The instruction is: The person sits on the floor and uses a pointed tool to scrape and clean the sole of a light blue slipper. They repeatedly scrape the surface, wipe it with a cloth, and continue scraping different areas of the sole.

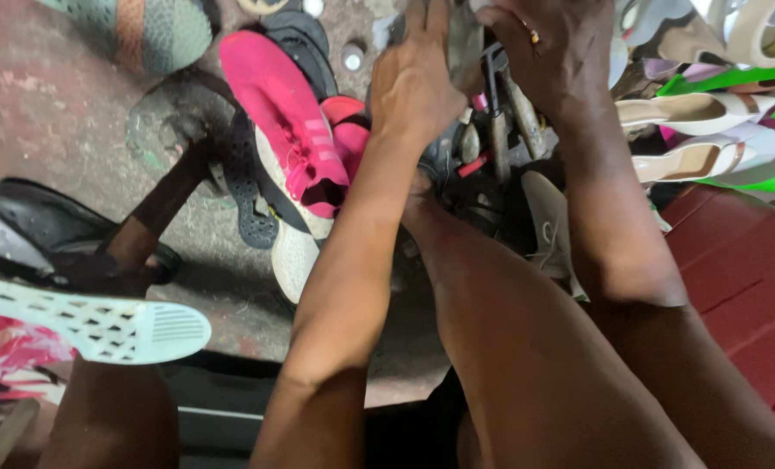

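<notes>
1. Reaching forward at the top of the view, the left hand (413, 78) and right hand (548, 52) meet on a grey flat piece (464, 43) held between them.
2. Left grip: fingers stretched up along the piece's left edge; how tightly it holds, I cannot tell.
3. Right grip: curled over the piece's right side, a ring on one finger; its hold is also unclear.
4. Just below the hands stand dark metal tools (509, 113).
5. A pink sneaker (292, 130) lies left of the left wrist, on the floor (49, 113).
6. White heeled sandals (692, 130) lie to the right.
7. A white perforated insole (92, 321) lies lower left.
</notes>
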